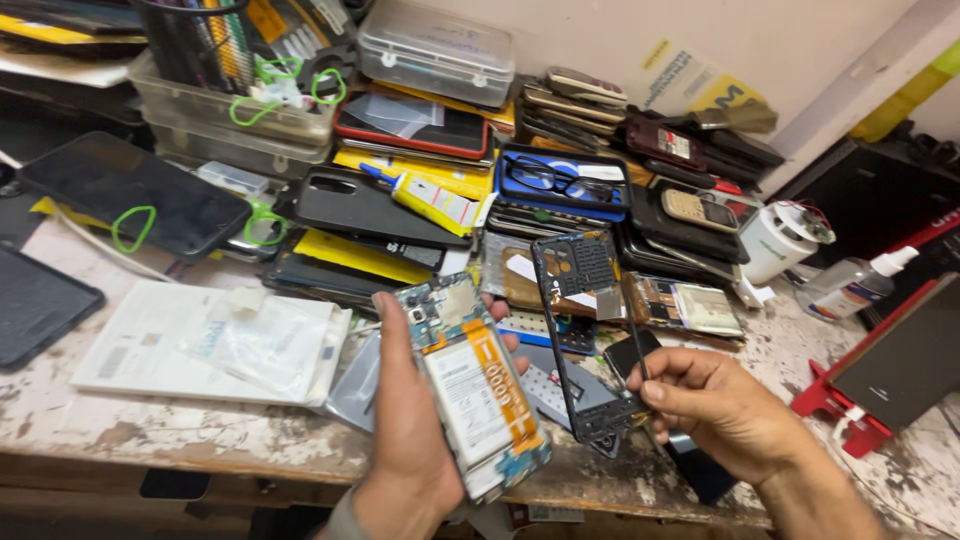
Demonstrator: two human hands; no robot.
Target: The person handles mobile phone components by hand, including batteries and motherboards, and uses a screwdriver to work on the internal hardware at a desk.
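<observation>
The left hand is closed around an opened phone, back cover off, thumb along its left edge and fingers wrapped round the right edge. The phone is held tilted, its open side turned up toward the person, so the battery with its orange strip and the circuit board at the top end are exposed to view. This grip on the edges keeps the fingers off the internals.

The right hand is pinched shut on the lower end of a black frame, a thin plastic mid-frame with a large rectangular opening. Thumb and forefinger grip it at the bottom corner; the other fingers are curled beneath. The frame stands nearly upright, leaning slightly left, and is held just beside the phone's right edge; I cannot tell whether they touch. Holding it by one end leaves most of the frame free and clear of the bench.

Both parts are held above the front edge of the bench, a worn, paint-chipped surface. Behind them, heaped against the wall, lie stacked phones and cases, a pair of glasses on a blue case, a yellow-and-white tube, and clear plastic boxes. A white packet lies to the left of the left hand. A dark tablet rests further left. A spray bottle and a red stand sit to the right.
</observation>
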